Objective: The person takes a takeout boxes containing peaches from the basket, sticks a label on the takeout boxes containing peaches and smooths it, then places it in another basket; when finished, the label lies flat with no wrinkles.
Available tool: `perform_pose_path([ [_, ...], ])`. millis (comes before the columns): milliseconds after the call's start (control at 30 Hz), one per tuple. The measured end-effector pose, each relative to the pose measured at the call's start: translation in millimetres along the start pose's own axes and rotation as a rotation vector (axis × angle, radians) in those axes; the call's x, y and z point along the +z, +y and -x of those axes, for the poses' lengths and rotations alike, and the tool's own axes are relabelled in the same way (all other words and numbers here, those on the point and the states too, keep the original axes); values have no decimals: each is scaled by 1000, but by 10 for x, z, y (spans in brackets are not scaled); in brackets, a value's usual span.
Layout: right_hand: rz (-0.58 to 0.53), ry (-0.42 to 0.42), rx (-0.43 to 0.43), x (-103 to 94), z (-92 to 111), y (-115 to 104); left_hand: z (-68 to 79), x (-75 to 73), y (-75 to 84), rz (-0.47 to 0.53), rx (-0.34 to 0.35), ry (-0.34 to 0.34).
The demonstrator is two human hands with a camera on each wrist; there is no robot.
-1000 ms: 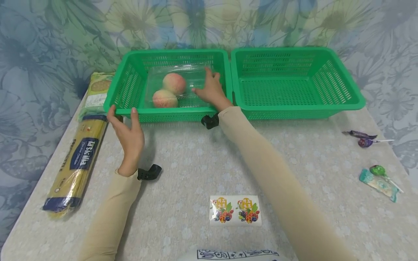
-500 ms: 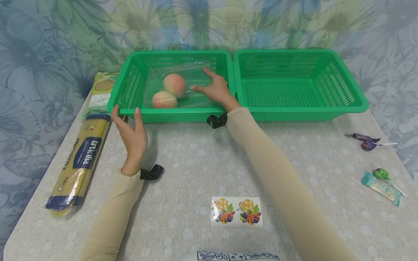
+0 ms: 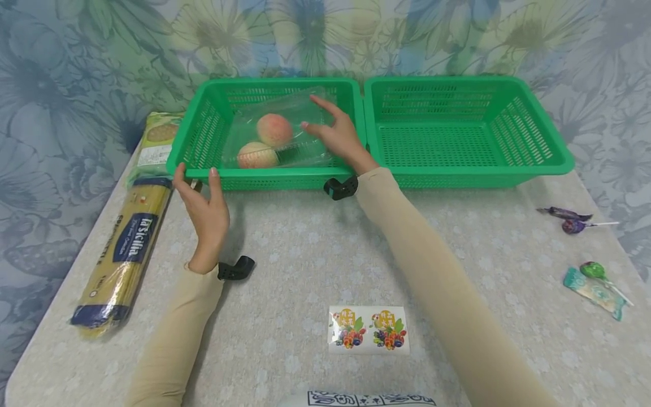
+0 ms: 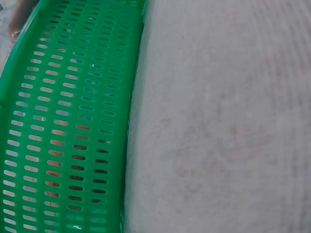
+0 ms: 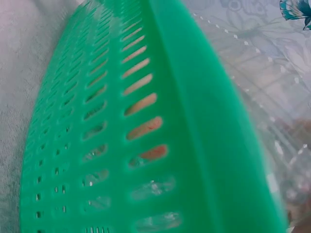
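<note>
Right end of clear plastic fruit container [image 3: 301, 146] has swung farther from person since first frame, seemingly lifting — two peaches [image 3: 274, 130] inside. Container sits in left green basket [image 3: 274, 172], long axis roughly left-right, now skewed. Right hand [image 3: 344, 137] nearer, holds right end, thumb over lid; lower fingers hidden. Left hand [image 3: 207, 213] well left — thumb and index spread wide, touching basket's front rim near left corner.

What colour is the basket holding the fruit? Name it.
The basket is green, clearest in the head view.
</note>
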State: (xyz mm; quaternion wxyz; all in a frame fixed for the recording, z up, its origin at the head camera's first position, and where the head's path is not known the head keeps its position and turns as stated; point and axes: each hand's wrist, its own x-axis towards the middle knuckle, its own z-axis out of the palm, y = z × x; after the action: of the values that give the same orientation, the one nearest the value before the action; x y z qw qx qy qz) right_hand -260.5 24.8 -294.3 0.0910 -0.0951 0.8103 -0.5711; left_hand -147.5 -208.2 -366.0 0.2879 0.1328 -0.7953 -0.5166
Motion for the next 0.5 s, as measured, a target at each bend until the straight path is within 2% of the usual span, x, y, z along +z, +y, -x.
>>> perform_pose_path([
  [100,-54,-4,2,-16,58,-51,-23,9,-65,-6,5,-1],
  [300,-149,-11,10,-42,257,-215,-25,2,-78,-11,5,2],
  [500,-278,49,4,-91,347,-269,-32,-14,-106,-29,0,-4],
])
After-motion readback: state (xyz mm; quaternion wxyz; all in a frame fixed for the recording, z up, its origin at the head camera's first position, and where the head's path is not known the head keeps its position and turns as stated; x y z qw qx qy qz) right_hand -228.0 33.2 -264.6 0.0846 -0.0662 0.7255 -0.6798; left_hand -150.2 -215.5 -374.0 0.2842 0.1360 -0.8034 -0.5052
